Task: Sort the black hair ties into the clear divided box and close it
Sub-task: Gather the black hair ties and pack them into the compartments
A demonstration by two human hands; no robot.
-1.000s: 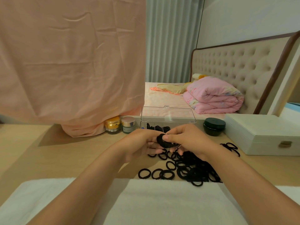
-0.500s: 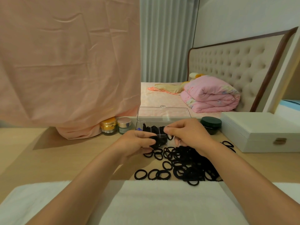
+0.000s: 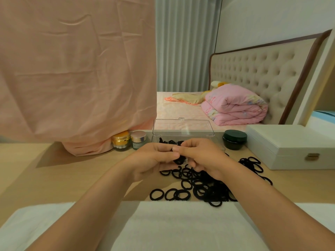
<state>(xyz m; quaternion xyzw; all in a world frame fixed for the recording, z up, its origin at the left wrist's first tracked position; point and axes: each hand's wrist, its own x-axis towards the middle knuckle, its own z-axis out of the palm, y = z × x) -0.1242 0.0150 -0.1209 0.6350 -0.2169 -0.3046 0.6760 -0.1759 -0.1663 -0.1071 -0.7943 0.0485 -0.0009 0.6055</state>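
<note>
Hair ties (image 3: 178, 160), a small black bunch, sit pinched between the left hand (image 3: 154, 158) and right hand (image 3: 203, 156), which meet just before the clear divided box (image 3: 183, 127), its lid upright. Both hands curl inward. Soft loose rings (image 3: 204, 189) pile on the pale wooden worktop (image 3: 72, 178) beneath the right wrist.

Your desk (image 3: 45, 182) holds loose black hair ties (image 3: 213, 192), the open clear divided box (image 3: 183, 128), a gold jar (image 3: 121, 140), a silver-capped jar (image 3: 138, 140), a dark jar (image 3: 234, 140), a white case (image 3: 290, 147), a towel (image 3: 181, 225).
</note>
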